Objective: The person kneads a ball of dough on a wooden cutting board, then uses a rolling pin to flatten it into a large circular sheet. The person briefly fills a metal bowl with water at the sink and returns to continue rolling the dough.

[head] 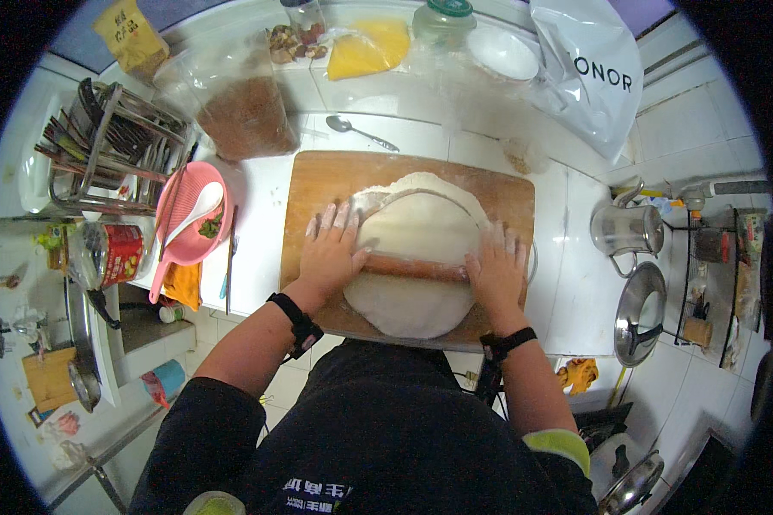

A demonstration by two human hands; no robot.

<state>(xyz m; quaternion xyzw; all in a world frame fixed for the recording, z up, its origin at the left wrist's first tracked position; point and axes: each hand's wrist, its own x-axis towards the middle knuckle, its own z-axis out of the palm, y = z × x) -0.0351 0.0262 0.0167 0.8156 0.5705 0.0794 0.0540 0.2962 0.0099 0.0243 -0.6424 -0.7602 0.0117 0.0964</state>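
A large round sheet of pale dough (419, 222) lies on a wooden board (322, 170), with loose flour beyond its far edge. Across its middle rests a brown wooden rolling pin (415, 266). My left hand (330, 248) is on the pin's left end, fingers extended away from me over the board and dusted with flour. At the right end is my right hand (497, 264), its floury fingers likewise stretched forward. Both palms press on the pin's ends, which they hide; neither hand's fingers wrap around it. The dough's near edge reaches the board's near edge.
Left of the board are a pink strainer (167, 257) holding a white spoon, and a metal utensil rack (96, 151). A metal spoon (361, 133) and a bag of brown grains (248, 119) lie beyond. Rightward stand a metal pot (628, 228) and a round lid (641, 302).
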